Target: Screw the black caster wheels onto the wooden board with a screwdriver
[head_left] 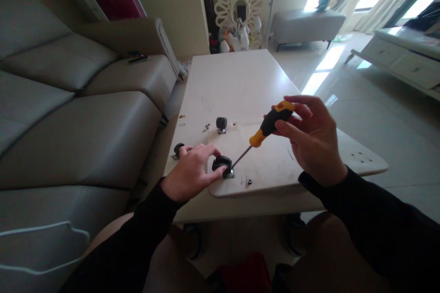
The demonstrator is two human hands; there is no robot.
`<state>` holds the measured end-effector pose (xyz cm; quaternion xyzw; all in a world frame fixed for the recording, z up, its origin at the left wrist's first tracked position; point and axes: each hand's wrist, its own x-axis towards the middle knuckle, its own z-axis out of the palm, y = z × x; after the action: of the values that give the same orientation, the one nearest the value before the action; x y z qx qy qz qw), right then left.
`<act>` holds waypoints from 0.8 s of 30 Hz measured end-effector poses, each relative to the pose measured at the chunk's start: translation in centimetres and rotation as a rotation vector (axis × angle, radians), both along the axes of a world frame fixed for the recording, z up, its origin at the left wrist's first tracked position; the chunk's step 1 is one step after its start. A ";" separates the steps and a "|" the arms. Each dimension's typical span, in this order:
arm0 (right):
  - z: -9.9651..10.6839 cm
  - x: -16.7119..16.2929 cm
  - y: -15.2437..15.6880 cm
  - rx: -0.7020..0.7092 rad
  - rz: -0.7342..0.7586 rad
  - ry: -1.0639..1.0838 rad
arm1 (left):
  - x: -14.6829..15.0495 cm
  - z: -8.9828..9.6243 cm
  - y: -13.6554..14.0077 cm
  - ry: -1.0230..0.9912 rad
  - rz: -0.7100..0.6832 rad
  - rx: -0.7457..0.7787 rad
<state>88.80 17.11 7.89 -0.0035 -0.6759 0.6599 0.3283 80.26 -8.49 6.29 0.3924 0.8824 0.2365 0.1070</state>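
Note:
My right hand (pixel 309 135) grips the yellow and black handle of a screwdriver (pixel 275 119), tilted so that its shaft runs down to the left. Its tip meets the metal plate of a black caster wheel (pixel 222 164) at the near left corner of a pale wooden board (pixel 268 158). With thumb and fingers, my left hand (pixel 195 169) clasps that caster. Another caster (pixel 221 124) stands farther back on the board, and a third caster (pixel 178 149) lies just beyond my left fingers. Several small screws (pixel 206 127) are scattered near the board's left edge.
Under the board is a white table (pixel 233 73). A small metal fitting (pixel 249 182) sits on the board near its front edge. On the left runs a grey sofa (pixel 113 119). A low white cabinet (pixel 395 57) and a grey bench (pixel 305 27) stand farther off.

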 end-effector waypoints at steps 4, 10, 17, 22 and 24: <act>-0.2 -0.1 0.1 0.023 0.008 0.015 | 0.0 0.0 0.0 0.005 -0.002 -0.015; -0.2 -0.2 0.0 0.028 0.012 0.031 | 0.0 0.0 0.3 0.009 0.005 -0.034; -0.1 0.0 -0.3 0.067 0.089 0.063 | 0.1 0.0 0.4 0.007 0.002 -0.036; 0.1 0.2 -0.5 0.072 0.169 0.054 | 0.1 0.0 0.4 0.002 0.002 -0.038; 0.1 0.3 -0.6 0.076 0.179 0.053 | 0.1 0.0 0.4 0.002 0.004 -0.044</act>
<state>89.05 16.50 7.96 0.0867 -0.6891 0.6602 0.2859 80.34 -8.14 6.25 0.3884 0.8883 0.2169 0.1139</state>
